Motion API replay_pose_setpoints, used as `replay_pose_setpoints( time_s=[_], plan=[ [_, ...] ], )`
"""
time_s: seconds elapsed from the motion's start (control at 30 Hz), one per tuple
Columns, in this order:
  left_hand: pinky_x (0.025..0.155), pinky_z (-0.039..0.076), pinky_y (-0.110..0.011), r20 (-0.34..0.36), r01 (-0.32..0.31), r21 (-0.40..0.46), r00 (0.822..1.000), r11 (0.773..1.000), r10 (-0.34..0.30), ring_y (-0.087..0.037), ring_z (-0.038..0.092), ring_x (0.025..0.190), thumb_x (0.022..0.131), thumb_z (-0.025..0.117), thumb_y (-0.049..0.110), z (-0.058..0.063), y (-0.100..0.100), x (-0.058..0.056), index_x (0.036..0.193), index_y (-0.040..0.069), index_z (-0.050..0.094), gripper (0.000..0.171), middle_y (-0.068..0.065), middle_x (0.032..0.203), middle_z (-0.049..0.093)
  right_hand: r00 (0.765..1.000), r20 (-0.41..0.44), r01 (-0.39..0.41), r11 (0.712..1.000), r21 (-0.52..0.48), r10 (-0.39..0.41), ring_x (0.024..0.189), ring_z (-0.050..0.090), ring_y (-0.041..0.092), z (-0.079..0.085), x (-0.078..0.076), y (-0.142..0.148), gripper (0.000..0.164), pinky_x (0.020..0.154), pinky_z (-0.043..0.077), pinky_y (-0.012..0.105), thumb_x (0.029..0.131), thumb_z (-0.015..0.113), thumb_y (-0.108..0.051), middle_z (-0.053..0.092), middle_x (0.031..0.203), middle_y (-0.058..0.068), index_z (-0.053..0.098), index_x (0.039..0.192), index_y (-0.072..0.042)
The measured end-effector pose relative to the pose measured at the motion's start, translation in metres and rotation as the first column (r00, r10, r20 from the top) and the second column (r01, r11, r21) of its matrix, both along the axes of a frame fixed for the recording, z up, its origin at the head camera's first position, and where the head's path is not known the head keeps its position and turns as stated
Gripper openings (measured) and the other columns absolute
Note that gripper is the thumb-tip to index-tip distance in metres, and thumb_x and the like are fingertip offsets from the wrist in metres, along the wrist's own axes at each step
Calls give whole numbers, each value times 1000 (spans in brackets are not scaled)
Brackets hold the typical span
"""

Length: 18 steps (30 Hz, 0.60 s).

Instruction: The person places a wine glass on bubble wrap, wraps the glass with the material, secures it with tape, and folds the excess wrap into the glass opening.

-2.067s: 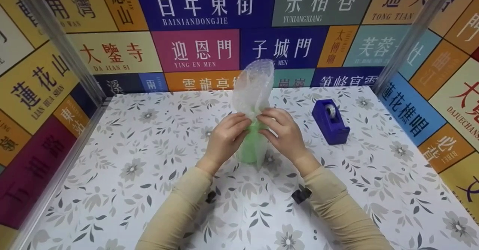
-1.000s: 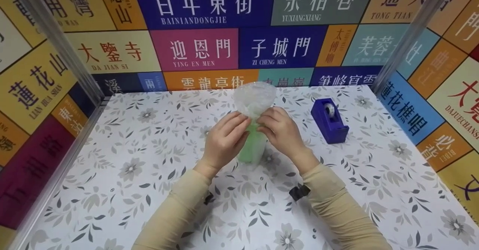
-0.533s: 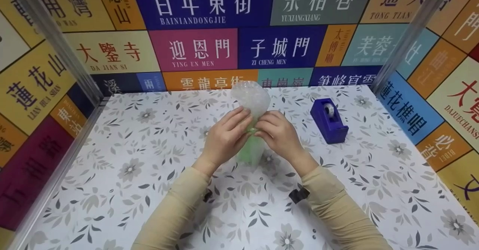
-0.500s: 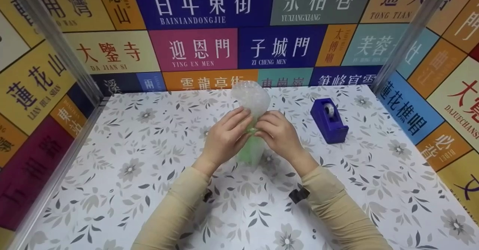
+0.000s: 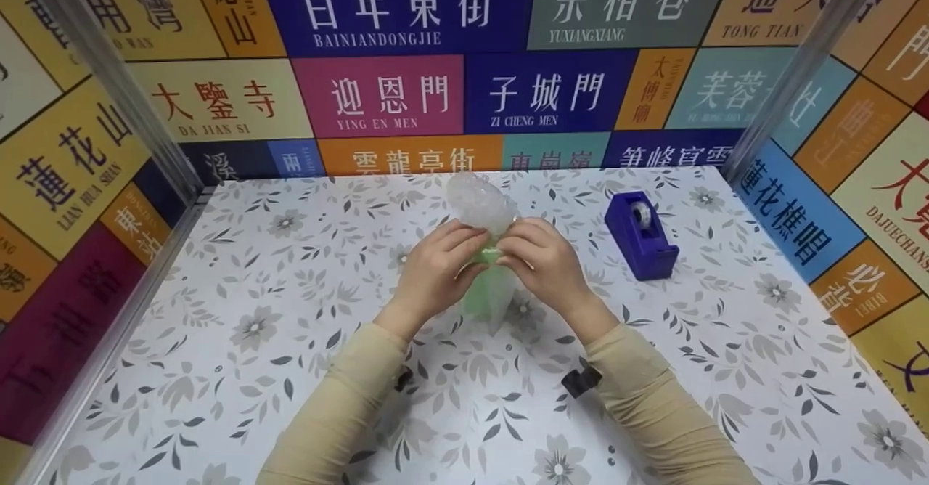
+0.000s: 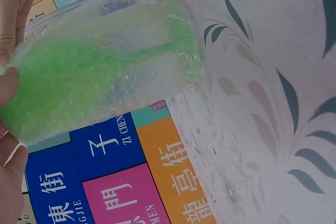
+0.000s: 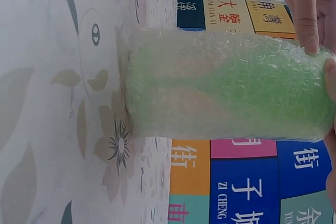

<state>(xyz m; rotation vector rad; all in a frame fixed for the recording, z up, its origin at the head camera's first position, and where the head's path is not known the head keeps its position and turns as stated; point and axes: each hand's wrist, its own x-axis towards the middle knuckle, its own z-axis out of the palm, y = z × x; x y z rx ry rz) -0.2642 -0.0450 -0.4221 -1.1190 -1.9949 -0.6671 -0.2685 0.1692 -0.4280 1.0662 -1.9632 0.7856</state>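
A green goblet [image 7: 262,82] stands upright on the table, rolled in clear bubble wrap [image 5: 479,202]. Both wrist views show its bowl, thin stem and foot through the wrap. Above the rim, the wrap's loose top end is bunched and leans over toward the left in the head view. My left hand [image 5: 439,267] holds the wrap and goblet at the rim from the left, thumb below the fingers. From the other side my right hand [image 5: 544,260] pinches the wrap at the rim, its fingertips close to those of the left. A green strip of rim shows between them.
A purple tape dispenser [image 5: 642,234] with a roll of clear tape stands right of the hands. The table [image 5: 312,398] has a white leaf-and-flower cover. Panels [image 5: 399,6] printed with place names enclose the back and sides.
The wrap's tall loose top has come down and gathered into a low bunch over the rim, leaning left. Both hands have stayed at the rim with small finger shifts.
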Motion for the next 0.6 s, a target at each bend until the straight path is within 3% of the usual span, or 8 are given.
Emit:
replay_pose_setpoints(
  time_s=[0.2, 0.37, 0.6],
  plan=[
    [93, 52, -31, 7, 5, 19, 1000, 1000, -5, -22, 63, 104, 88, 77, 15, 0, -1, -1, 109, 4, 73, 24, -6, 108, 71, 1000, 30, -6, 999, -51, 7, 100, 62, 27, 1, 3, -1, 21, 96, 48, 33, 77, 82, -13, 68, 100, 7, 72, 94, -6],
    [94, 52, -30, 14, -13, -6, 1000, 1000, 13, -22, 63, 104, 88, 76, 16, 1, -1, 0, 107, 4, 73, 22, -5, 106, 71, 995, 98, -12, 991, -134, 25, 99, 60, 26, 6, 5, 5, 37, 87, 49, 31, 72, 87, -7, 63, 104, 10, 65, 100, -3],
    [94, 51, -30, 9, -26, -15, 1000, 1000, 26, -22, 63, 103, 88, 77, 17, -1, -1, 0, 105, 5, 72, 21, -4, 104, 72, 986, 159, 58, 997, -45, -50, 124, 50, 30, 24, -1, 12, 69, 108, 40, 41, 74, 87, -20, 56, 131, 14, 55, 133, -2]
  ],
)
